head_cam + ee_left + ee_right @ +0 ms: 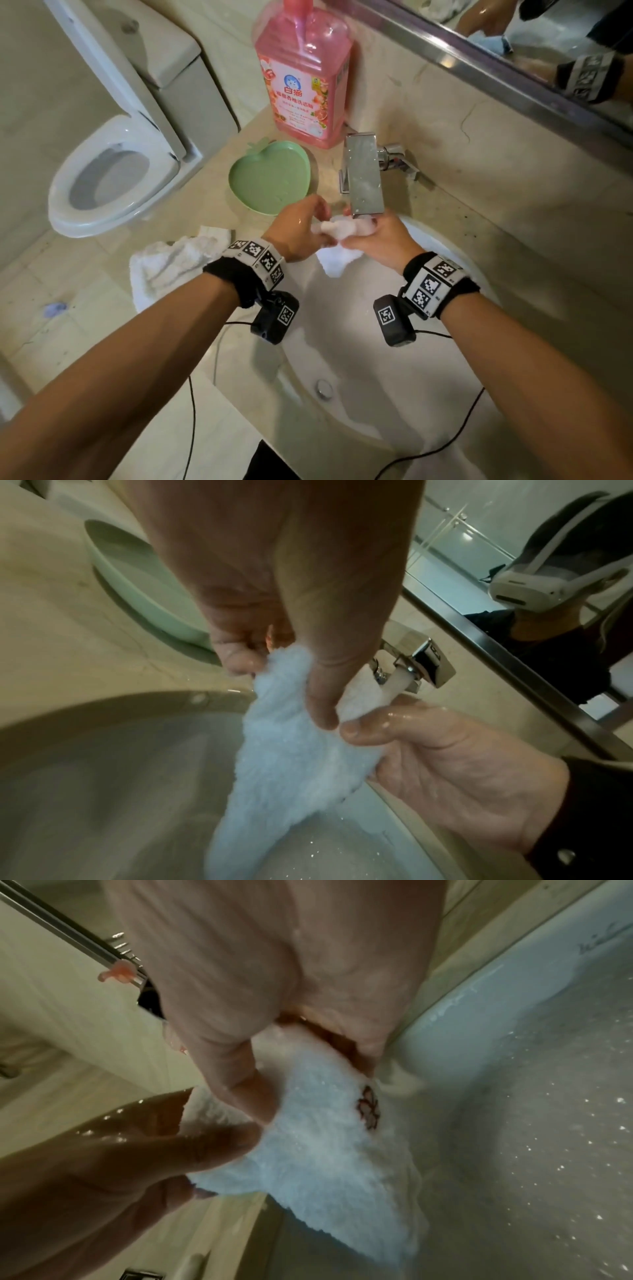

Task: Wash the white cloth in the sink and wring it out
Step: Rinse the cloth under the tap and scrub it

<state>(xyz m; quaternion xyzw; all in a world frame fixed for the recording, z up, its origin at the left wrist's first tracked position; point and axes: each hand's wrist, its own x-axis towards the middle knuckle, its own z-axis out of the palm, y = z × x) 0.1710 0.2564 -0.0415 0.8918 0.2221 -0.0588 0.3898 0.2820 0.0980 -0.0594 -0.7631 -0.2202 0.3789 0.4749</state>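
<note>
White cloth (337,230) under running faucet (364,178), over sink (455,260); gripped by left hand (298,233) and right hand (378,240), fingers curled round it. Washing apparently underway; wringing probably still left.

Beige marble counter (212,178): pink soap btl (303,78), green heart dish (270,176), 1 crumpled white towel (171,263).
</note>
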